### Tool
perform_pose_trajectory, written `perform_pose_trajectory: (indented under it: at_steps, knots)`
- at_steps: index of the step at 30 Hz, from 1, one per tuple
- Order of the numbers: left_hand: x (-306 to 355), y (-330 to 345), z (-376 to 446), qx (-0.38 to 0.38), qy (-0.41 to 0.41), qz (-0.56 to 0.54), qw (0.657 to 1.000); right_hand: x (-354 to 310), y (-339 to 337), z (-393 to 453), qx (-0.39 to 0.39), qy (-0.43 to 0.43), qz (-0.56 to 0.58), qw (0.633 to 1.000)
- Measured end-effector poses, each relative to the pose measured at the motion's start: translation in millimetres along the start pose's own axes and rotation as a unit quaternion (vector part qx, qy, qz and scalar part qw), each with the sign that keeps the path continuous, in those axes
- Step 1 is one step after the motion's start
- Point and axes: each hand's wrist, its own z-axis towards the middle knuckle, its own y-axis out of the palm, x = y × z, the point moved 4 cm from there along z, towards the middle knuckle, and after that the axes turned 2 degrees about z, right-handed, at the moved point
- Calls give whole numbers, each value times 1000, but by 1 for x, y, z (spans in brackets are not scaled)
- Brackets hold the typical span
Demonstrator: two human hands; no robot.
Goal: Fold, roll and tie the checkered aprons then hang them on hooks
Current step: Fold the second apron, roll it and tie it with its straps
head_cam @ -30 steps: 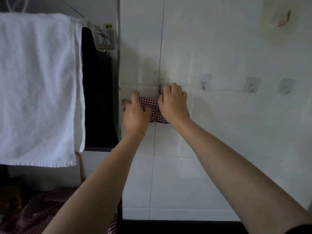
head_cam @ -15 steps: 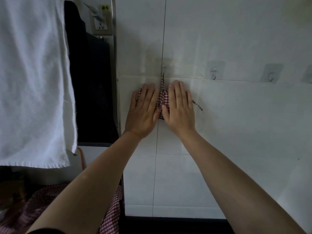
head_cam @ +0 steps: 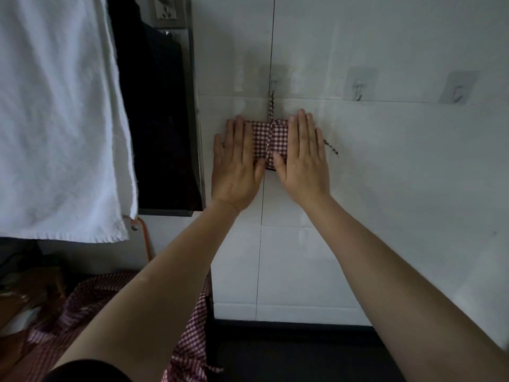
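Observation:
A rolled red-and-white checkered apron hangs by its tie string from the leftmost wall hook against the white tiled wall. The string wraps round the roll's middle, and a loose string end sticks out to the right. My left hand lies flat with straight fingers over the roll's left end. My right hand lies flat over its right end. Both press the roll to the wall. Another checkered apron lies crumpled at the lower left.
Two more adhesive hooks sit bare on the wall to the right. A white towel hangs at the left, in front of a dark opening. A wall socket is at the top. Dark floor runs below the tiles.
My hands went from gripping the roll with curled fingers to lying flat on it, then slid apart to its two ends, uncovering the tied middle. The view dropped lower.

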Motion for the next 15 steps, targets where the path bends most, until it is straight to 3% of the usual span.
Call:
perform_pose_trajectory:
  at_steps: [4,6,8,10,11,13,15]
  knots:
    - [-6,2,-62,-40,-211,-40,976,1,-18,-64,27,146,29,988]
    - [4,11,-103,-122,-245,-31,961,-2,-15,-111,7,230,33,973]
    - [16,27,-145,-254,-249,-53,933,-7,0,-158,-137,303,69,941]
    - [26,42,-185,-401,-222,-48,888,-14,23,-209,-383,363,112,842]
    - [28,47,-200,-450,-204,-38,868,-19,29,-229,-470,360,127,795]
    - [26,53,-244,-511,-184,-18,839,-33,32,-275,-558,326,141,750]
    - [19,59,-284,-536,-192,-6,822,-48,31,-313,-590,308,149,731]
